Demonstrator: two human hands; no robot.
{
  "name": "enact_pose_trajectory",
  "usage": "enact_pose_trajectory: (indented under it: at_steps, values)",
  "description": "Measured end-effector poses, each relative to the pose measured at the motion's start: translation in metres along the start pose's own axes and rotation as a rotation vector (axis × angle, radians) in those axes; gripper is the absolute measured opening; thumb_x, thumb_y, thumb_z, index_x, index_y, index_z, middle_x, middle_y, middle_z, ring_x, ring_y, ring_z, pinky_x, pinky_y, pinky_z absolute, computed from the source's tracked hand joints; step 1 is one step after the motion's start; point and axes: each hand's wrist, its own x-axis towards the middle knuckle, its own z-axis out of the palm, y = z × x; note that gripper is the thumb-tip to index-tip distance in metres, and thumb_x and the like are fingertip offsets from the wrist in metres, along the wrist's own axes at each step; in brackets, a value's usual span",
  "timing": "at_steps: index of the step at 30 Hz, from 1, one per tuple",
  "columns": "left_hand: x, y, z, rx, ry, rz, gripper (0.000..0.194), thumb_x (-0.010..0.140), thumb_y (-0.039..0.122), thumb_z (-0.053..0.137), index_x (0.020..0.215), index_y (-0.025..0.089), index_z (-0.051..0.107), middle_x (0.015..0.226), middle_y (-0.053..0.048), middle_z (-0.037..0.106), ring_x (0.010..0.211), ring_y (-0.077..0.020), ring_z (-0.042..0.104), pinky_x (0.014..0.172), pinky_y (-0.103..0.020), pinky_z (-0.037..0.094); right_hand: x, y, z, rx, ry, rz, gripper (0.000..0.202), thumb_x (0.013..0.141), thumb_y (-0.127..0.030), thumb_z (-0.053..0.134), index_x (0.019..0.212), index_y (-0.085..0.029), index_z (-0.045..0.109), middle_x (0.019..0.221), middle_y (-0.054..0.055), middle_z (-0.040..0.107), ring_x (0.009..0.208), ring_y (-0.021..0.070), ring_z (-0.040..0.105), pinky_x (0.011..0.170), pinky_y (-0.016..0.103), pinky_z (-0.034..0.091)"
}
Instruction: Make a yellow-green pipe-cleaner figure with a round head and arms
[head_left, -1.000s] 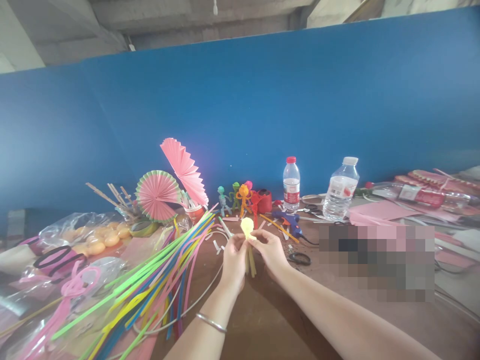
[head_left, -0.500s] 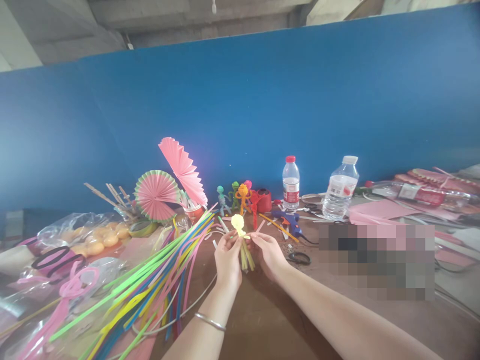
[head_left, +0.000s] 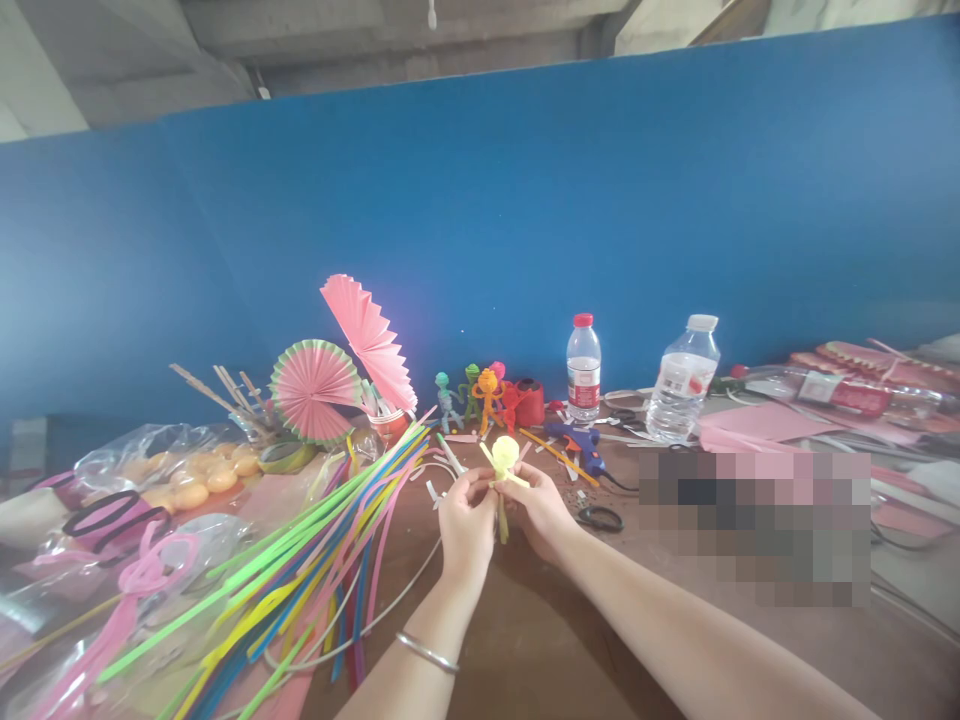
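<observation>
A pale yellow figure (head_left: pixel 505 455) with a round, coiled head is held upright between both hands above the brown table (head_left: pixel 525 640). My left hand (head_left: pixel 469 515) pinches it from the left, just below the head. On its other side, my right hand (head_left: pixel 544 510) grips it with closed fingers. Short yellow strips stick out beside the head, and more hang below the fingers. Behind the hands stand small figures in blue (head_left: pixel 445 400), green, orange (head_left: pixel 488 395) and red (head_left: pixel 511 402).
Long coloured strips (head_left: pixel 322 540) cover the left side. Two pink paper fans (head_left: pixel 315 390) stand behind them. Right of centre are a blue glue gun (head_left: pixel 581 445), black scissors (head_left: pixel 600 518) and two water bottles (head_left: pixel 583 385). A blurred patch lies further right.
Both hands have shifted slightly right with the yellow figure and come closer together. The figure has turned, and its short strips now spread at both sides of the head.
</observation>
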Motion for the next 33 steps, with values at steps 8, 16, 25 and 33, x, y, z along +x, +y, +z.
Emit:
enact_pose_trajectory:
  at_steps: [8,16,25,33]
  values:
    - [-0.001,0.002,0.006,-0.011,-0.056,-0.003,0.018,0.069,0.019,0.061,0.086,0.014,0.065,0.08,-0.008,0.071,0.078,-0.0219,0.066,0.071,-0.029,0.048,0.002,-0.003,-0.004,0.022,0.001,-0.01,0.022,0.055,-0.021,0.076,0.068,-0.016,0.058,0.068,0.001,0.063,0.06,0.0132,0.058,0.06,0.025,0.044]
    - [0.002,-0.002,0.001,0.004,0.039,-0.014,0.019,0.068,0.028,0.064,0.082,0.015,0.065,0.074,-0.007,0.071,0.069,-0.021,0.066,0.063,-0.028,0.049,0.004,-0.003,-0.004,-0.004,0.002,-0.023,0.027,0.055,-0.027,0.077,0.074,-0.018,0.061,0.069,0.0,0.064,0.059,0.0137,0.059,0.059,0.026,0.045]
    - [0.004,-0.003,-0.004,-0.014,0.054,-0.046,0.017,0.061,0.023,0.071,0.076,0.016,0.067,0.068,-0.003,0.069,0.064,-0.0158,0.063,0.061,-0.024,0.045,0.007,0.005,-0.007,-0.084,0.074,-0.062,0.023,0.056,-0.03,0.077,0.069,-0.015,0.064,0.061,0.0,0.064,0.054,0.0134,0.057,0.058,0.026,0.042]
    - [0.006,-0.008,-0.002,-0.282,-0.075,-0.223,0.021,0.065,0.027,0.068,0.08,0.014,0.062,0.07,-0.005,0.068,0.066,-0.0193,0.065,0.064,-0.03,0.048,0.002,-0.003,-0.001,-0.047,0.015,-0.021,0.024,0.054,-0.033,0.078,0.065,-0.016,0.066,0.056,0.001,0.064,0.053,0.0162,0.057,0.058,0.029,0.042]
